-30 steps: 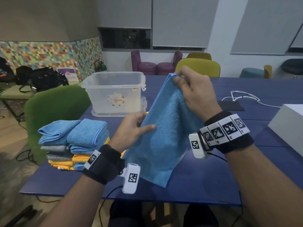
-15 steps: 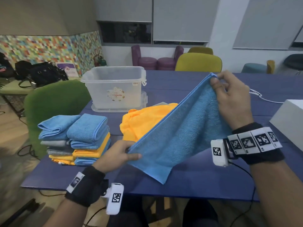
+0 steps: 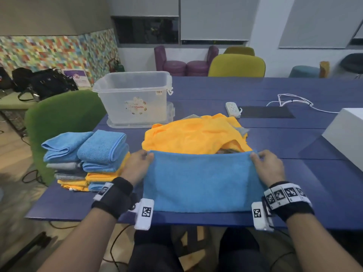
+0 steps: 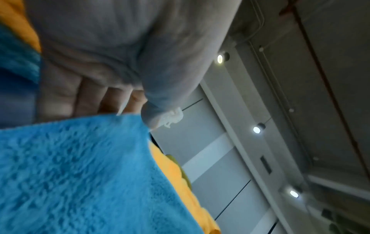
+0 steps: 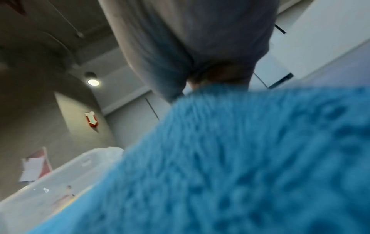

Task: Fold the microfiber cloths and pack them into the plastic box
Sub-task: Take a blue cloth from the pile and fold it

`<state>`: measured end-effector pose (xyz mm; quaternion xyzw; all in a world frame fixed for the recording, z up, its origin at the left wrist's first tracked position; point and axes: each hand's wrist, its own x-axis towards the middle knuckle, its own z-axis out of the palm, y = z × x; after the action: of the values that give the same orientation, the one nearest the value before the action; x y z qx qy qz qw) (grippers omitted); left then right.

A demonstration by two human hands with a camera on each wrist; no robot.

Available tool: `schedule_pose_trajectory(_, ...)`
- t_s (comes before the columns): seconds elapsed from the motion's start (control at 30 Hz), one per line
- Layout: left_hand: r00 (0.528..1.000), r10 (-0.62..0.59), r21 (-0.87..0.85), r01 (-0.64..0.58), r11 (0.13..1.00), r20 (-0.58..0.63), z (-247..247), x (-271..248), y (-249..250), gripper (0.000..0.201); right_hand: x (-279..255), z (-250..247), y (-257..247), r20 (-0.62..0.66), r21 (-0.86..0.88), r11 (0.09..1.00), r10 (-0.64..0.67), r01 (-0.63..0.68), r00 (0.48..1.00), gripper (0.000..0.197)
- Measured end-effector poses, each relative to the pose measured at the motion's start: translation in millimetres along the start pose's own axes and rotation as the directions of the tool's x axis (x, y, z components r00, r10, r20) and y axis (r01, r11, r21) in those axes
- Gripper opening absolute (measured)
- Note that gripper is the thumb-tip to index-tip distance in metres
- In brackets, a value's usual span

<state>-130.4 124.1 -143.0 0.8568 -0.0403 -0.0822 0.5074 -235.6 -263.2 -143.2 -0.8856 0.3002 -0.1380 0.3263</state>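
Note:
A blue microfiber cloth [image 3: 202, 181] lies stretched flat at the near table edge. My left hand [image 3: 140, 161] pinches its far left corner and my right hand [image 3: 263, 160] pinches its far right corner. Both wrist views show the blue cloth [image 4: 80, 174] [image 5: 250, 158] close up, blurred, under the fingers [image 4: 112, 99]. Behind it sits a loose heap of orange cloths [image 3: 194, 134] with grey ones beneath. A stack of folded cloths [image 3: 86, 160], blue, grey and orange, stands to the left. The clear plastic box [image 3: 135, 99] stands open at the back left on its lid.
A white box [image 3: 345, 134] sits at the right table edge. A white power strip [image 3: 232, 109], a dark mat [image 3: 267, 112] and a white cable [image 3: 292, 101] lie farther back. A green chair [image 3: 62, 122] stands left of the table.
The blue cloth was held up in the air, then spread between the hands; now both hands have brought it down flat on the table, each at a far corner.

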Motion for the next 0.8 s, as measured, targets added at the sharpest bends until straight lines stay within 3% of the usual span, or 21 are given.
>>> schedule_pose_trajectory(0.07, 0.994, -0.087, 0.141, 0.077, 0.987, 0.068, 9.0, -1.6, -6.9, 0.072, -3.4, 11.8, 16.2, 0.135, 0.026, 0.996, 0.086, -0.090, 0.987, 0.041)
schedule_pose_trajectory(0.1, 0.992, -0.094, 0.131, 0.082, 0.988, 0.085, 11.3, -6.5, -6.3, 0.079, -5.1, 13.1, 21.6, 0.175, 0.053, 0.992, 0.100, -0.111, 0.979, 0.045)
schedule_pose_trajectory(0.23, 0.980, 0.021, 0.099, -0.041, 0.994, 0.198, 11.6, -21.1, -18.3, 0.091, -13.5, 6.1, 33.8, 0.264, 0.068, 0.997, 0.018, -0.038, 0.964, 0.062)
schedule_pose_trajectory(0.43, 0.956, -0.015, 0.230, -0.055, 0.972, 0.292, 2.5, -39.1, -33.5, 0.064, -36.8, -2.7, 46.2, 0.384, -0.022, 0.997, -0.060, 0.074, 0.921, 0.049)
schedule_pose_trajectory(0.63, 0.980, -0.052, 0.232, 0.006, 0.973, 0.194, -3.3, -49.8, -47.9, 0.069, -51.3, -5.6, 57.0, 0.385, -0.080, 0.985, -0.111, 0.153, 0.916, 0.043)
schedule_pose_trajectory(0.8, 0.994, 0.005, 0.416, -0.050, 0.908, 0.109, 3.0, -63.7, -41.9, 0.063, -68.1, -4.9, 51.0, 0.314, -0.179, 0.971, -0.095, 0.157, 0.945, 0.036)
